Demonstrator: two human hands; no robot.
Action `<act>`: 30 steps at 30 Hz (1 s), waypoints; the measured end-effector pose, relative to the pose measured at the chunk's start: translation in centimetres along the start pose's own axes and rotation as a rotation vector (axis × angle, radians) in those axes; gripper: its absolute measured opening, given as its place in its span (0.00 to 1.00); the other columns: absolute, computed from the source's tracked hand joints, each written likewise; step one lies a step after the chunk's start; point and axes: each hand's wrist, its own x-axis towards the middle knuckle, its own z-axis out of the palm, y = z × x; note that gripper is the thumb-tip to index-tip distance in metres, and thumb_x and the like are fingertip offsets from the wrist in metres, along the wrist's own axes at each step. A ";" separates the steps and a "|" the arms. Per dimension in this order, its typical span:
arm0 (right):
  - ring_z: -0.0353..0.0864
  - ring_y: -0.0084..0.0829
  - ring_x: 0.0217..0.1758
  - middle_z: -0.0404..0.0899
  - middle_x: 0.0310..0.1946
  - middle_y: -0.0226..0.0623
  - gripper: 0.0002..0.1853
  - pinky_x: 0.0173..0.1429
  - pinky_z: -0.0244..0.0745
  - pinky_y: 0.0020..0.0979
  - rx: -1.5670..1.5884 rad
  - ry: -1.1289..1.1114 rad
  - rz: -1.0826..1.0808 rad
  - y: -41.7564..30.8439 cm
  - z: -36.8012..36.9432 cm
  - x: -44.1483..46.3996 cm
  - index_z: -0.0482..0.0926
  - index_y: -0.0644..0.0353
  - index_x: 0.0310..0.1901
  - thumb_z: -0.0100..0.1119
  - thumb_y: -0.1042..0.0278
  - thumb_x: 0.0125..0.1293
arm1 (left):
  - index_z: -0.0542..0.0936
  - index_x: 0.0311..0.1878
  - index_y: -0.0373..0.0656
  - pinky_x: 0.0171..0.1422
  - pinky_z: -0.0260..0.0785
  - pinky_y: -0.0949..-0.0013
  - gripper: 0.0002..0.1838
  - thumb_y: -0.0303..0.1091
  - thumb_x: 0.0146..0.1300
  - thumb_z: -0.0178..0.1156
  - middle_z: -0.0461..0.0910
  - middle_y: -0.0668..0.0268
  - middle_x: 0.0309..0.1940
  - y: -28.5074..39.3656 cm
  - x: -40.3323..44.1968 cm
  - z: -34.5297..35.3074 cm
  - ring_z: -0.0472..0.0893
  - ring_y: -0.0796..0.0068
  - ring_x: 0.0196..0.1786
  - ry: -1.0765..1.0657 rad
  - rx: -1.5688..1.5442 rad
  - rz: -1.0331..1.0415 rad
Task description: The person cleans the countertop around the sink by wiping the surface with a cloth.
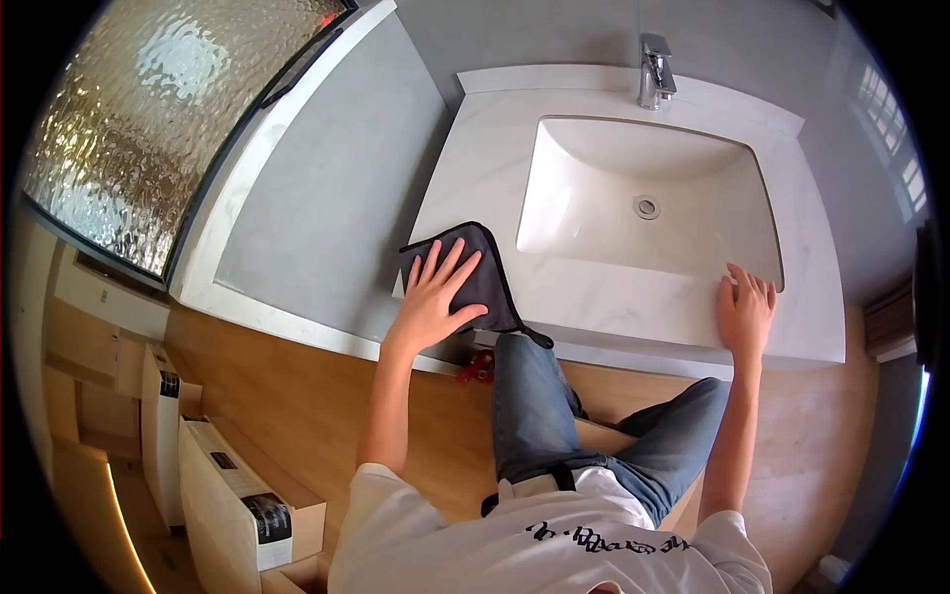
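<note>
My left hand (436, 297) lies flat with fingers spread on a dark grey cleaning cloth (482, 287) with black edging. The cloth covers the front left corner of the white marbled countertop (614, 298), and one edge hangs over the front. At the right, my right hand (746, 309) rests on the counter's front part, its fingertips by the basin's front right corner. Those fingers are stretched out and hold nothing. Between and beyond the hands is the white rectangular sink (594, 198) with a round drain (646, 207).
A chrome faucet (655, 74) stands behind the sink. Left of the counter are a grey wall panel (336, 188) and a textured glass pane (129, 119). Cardboard boxes (237, 490) stand on the wooden floor at lower left. A red object (476, 367) lies under the counter's front edge.
</note>
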 end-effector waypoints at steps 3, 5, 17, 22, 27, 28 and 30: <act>0.74 0.37 0.61 0.83 0.50 0.34 0.16 0.78 0.49 0.45 0.003 0.000 0.010 0.1 0.1 0.1 0.79 0.55 0.54 0.50 0.59 0.70 | 0.59 0.76 0.54 0.79 0.36 0.39 0.42 0.56 0.62 0.62 0.47 0.60 0.79 1.0 1.4 0.3 0.43 0.45 0.80 -0.055 0.030 -0.092; 0.74 0.36 0.61 0.83 0.50 0.33 0.16 0.78 0.49 0.45 0.003 0.000 0.009 0.1 0.3 0.0 0.79 0.55 0.54 0.50 0.60 0.70 | 0.56 0.77 0.54 0.77 0.35 0.36 0.43 0.58 0.64 0.59 0.46 0.56 0.79 1.2 2.8 1.2 0.42 0.40 0.79 -0.012 0.066 -0.168; 0.75 0.34 0.59 0.84 0.46 0.31 0.16 0.78 0.49 0.43 0.030 -0.009 0.062 -0.1 -0.1 0.4 0.80 0.55 0.52 0.53 0.57 0.69 | 0.57 0.77 0.51 0.76 0.31 0.30 0.46 0.72 0.63 0.44 0.50 0.52 0.78 -2.8 19.2 4.4 0.42 0.36 0.78 0.106 0.052 -0.501; 0.77 0.36 0.55 0.85 0.41 0.33 0.14 0.76 0.51 0.43 0.059 -0.041 0.054 -0.1 -0.6 0.3 0.82 0.56 0.45 0.54 0.57 0.68 | 0.54 0.78 0.55 0.77 0.33 0.33 0.44 0.72 0.65 0.40 0.47 0.57 0.79 -2.8 20.2 4.5 0.42 0.42 0.79 0.078 0.099 -0.565; 0.77 0.37 0.53 0.84 0.40 0.33 0.13 0.76 0.52 0.43 0.076 0.024 -0.002 0.5 0.1 0.1 0.82 0.55 0.43 0.54 0.57 0.68 | 0.56 0.77 0.53 0.76 0.34 0.32 0.41 0.67 0.68 0.43 0.49 0.55 0.78 -1.1 12.7 4.6 0.45 0.40 0.78 0.109 0.095 -0.382; 0.77 0.37 0.53 0.84 0.41 0.34 0.12 0.76 0.52 0.43 0.077 0.036 -0.017 0.5 0.2 0.1 0.82 0.55 0.43 0.54 0.58 0.68 | 0.58 0.76 0.52 0.76 0.34 0.32 0.40 0.66 0.68 0.44 0.49 0.54 0.78 -0.5 10.3 4.6 0.45 0.39 0.78 0.131 0.085 -0.342; 0.77 0.38 0.53 0.84 0.41 0.34 0.12 0.76 0.53 0.43 0.075 0.039 -0.031 0.5 0.2 0.1 0.82 0.55 0.43 0.54 0.58 0.68 | 0.60 0.75 0.52 0.75 0.38 0.31 0.38 0.63 0.68 0.47 0.52 0.53 0.77 0.8 5.8 4.5 0.48 0.38 0.77 0.166 0.106 -0.319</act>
